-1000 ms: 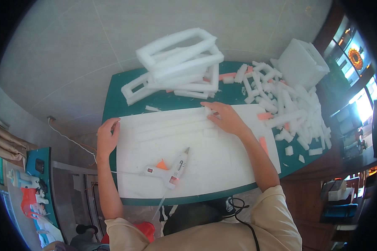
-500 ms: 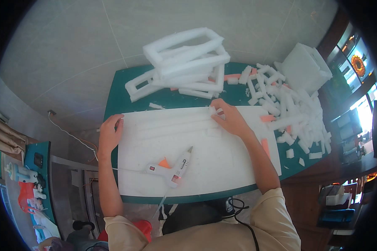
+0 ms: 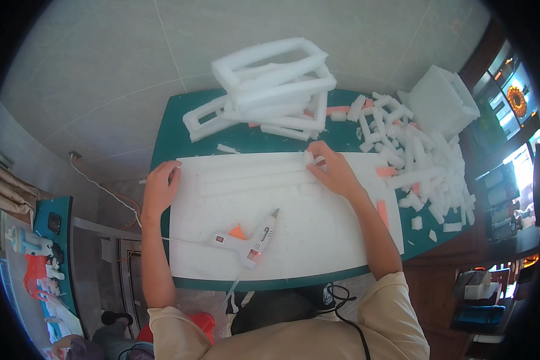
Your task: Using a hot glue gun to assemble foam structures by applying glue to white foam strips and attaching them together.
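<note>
A white board lies in front of me, with pale foam strips on it that barely stand out. Between the thumb and fingers of my right hand is a white foam piece, near the board's far edge. How far this piece reaches to the left is hard to see, white on white. My left hand is at the board's far left corner, fingers bent and tips close together; what they pinch there is not clear. A white hot glue gun lies nearer to me, nozzle pointing away and right.
Foam frames are stacked at the back of the green table. Loose foam offcuts heap up on the right, beside a large foam block. Orange-pink pieces lie by the board's right edge. The glue gun's cord runs left under my forearm.
The whole view has shifted slightly. Both hands keep nearly the same places on the board, and the glue gun lies as before.
</note>
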`<state>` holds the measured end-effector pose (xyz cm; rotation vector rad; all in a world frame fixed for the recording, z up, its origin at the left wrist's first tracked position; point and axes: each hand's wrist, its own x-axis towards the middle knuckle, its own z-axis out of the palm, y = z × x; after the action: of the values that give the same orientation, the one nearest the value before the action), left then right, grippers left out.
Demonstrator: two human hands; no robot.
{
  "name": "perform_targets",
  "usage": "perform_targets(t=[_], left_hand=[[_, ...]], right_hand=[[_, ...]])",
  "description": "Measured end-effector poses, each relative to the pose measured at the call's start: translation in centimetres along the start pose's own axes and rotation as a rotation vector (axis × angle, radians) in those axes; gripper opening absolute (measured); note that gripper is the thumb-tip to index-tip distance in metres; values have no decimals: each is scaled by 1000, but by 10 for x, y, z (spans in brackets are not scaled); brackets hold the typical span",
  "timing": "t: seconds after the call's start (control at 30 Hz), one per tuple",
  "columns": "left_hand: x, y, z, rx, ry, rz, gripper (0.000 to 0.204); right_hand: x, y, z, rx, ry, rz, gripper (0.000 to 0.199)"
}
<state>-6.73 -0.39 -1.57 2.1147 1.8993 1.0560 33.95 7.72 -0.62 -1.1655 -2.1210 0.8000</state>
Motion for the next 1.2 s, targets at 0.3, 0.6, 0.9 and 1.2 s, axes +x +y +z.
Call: perform_targets(t=[0.3, 0.6, 0.9, 1.2], left_hand=[[-1, -2, 2, 12, 24, 19, 15], [-1, -2, 1, 8, 20, 24, 15], [0, -3, 2, 17, -17, 9, 16], [-1, -3, 2, 15, -12, 22, 16]], right_hand=[[-1, 1, 2, -34, 25, -79, 34], [-3, -1, 2, -44, 36, -74, 33], [-1, 2, 2, -25, 41, -98, 33], [-2, 1, 2, -46, 57, -83, 33]])
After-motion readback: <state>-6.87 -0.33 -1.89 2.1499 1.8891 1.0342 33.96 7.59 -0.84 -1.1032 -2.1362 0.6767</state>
